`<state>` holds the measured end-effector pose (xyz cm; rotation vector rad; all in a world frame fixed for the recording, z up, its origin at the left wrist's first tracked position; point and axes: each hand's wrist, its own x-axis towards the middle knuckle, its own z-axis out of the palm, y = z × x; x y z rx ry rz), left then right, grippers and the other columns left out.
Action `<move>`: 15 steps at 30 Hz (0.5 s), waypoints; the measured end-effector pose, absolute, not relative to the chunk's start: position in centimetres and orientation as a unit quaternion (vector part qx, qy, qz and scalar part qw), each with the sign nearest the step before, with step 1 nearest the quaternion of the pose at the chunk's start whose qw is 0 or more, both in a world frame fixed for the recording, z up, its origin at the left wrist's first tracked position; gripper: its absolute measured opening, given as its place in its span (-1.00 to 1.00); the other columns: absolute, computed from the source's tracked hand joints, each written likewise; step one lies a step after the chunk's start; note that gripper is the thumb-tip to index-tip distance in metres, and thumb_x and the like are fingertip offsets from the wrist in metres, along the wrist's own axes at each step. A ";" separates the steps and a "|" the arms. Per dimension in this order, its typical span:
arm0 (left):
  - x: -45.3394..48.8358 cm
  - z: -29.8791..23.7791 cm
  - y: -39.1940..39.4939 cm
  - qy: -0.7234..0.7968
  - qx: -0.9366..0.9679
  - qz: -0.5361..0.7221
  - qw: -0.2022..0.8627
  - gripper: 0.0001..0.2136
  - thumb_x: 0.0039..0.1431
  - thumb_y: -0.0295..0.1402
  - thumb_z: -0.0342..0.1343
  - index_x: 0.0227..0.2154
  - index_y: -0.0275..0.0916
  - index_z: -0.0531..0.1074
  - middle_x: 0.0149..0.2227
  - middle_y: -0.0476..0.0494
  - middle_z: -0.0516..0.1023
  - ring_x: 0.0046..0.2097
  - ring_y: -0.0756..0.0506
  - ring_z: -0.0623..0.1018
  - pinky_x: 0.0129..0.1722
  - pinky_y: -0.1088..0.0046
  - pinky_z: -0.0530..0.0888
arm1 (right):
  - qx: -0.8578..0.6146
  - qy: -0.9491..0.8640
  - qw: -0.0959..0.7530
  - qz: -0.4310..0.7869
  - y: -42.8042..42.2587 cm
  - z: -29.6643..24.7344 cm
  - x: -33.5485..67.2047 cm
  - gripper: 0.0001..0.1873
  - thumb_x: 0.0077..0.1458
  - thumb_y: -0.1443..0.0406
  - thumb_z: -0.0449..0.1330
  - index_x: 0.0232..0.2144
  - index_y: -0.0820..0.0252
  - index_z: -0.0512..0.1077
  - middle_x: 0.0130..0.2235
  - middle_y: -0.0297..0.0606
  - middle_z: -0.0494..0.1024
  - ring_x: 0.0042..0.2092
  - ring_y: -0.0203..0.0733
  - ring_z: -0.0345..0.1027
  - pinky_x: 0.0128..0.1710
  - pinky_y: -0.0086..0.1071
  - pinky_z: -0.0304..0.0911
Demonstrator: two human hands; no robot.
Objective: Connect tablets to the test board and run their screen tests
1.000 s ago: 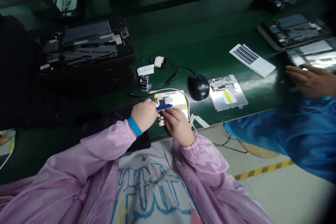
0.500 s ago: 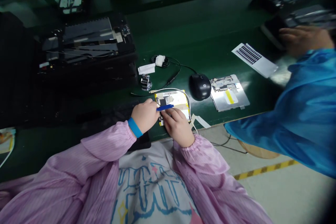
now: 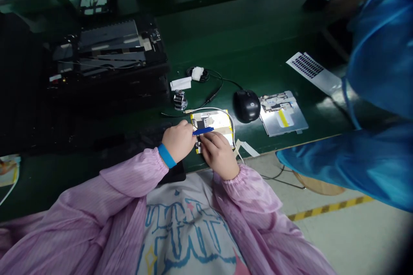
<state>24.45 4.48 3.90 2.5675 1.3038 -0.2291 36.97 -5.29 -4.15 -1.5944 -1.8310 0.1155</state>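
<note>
My left hand (image 3: 178,141), with a blue wristband, is closed around a slim blue tool (image 3: 204,130) that points right from the fist. Under the tool lies a flat silvery battery pack (image 3: 222,121) with yellow edges and a dark circuit part on its left side. Over the lower part of this pack, my right hand (image 3: 221,157) has its fingers bent and pressed together. Whatever its fingertips pinch is hidden by them. A white cable (image 3: 232,131) curves round the pack's top and right side.
Right of the pack sit a black mouse (image 3: 247,106) and a metal panel (image 3: 284,116). A shiny metal counter (image 3: 179,100) stands behind, near a coiled black cable (image 3: 202,76). Stacked dark device parts (image 3: 109,51) fill the left. A co-worker's blue sleeve (image 3: 380,107) reaches in beside a keyboard sheet (image 3: 309,71).
The co-worker on the right has leaned further in, and their blue sleeve now covers part of the keyboard sheet. My own hands, the blue tool and the battery pack look nearly the same.
</note>
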 end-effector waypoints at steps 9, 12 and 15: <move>24.4 3.9 4.5 0.448 0.882 -0.068 0.129 -0.81 0.19 -0.37 -0.02 -0.31 -0.28 0.49 -0.25 -0.22 0.49 -0.27 -0.18 0.58 -0.33 0.35 0.44 | -0.606 -0.708 0.362 0.023 -5.1 -3.9 37.0 -0.75 0.21 0.38 0.08 -0.11 0.37 0.47 -0.12 0.02 0.51 -0.04 -0.01 0.33 -0.02 -0.09 0.38; 24.6 3.9 4.3 0.449 0.882 -0.075 0.120 -0.81 0.18 -0.37 -0.02 -0.29 -0.28 0.49 -0.23 -0.23 0.49 -0.27 -0.20 0.59 -0.36 0.35 0.44 | -0.603 -0.704 0.373 0.026 -5.1 -4.0 37.0 -0.75 0.21 0.38 0.07 -0.12 0.35 0.46 -0.12 0.01 0.52 -0.04 -0.02 0.34 -0.01 -0.08 0.37; 24.6 3.8 4.2 0.447 0.884 -0.079 0.114 -0.81 0.18 -0.37 -0.03 -0.28 -0.28 0.48 -0.22 -0.23 0.50 -0.27 -0.22 0.59 -0.38 0.34 0.43 | -0.609 -0.701 0.370 0.039 -5.2 -4.1 37.0 -0.72 0.23 0.36 0.05 -0.06 0.29 0.45 -0.10 -0.01 0.51 -0.02 -0.01 0.34 0.00 -0.04 0.36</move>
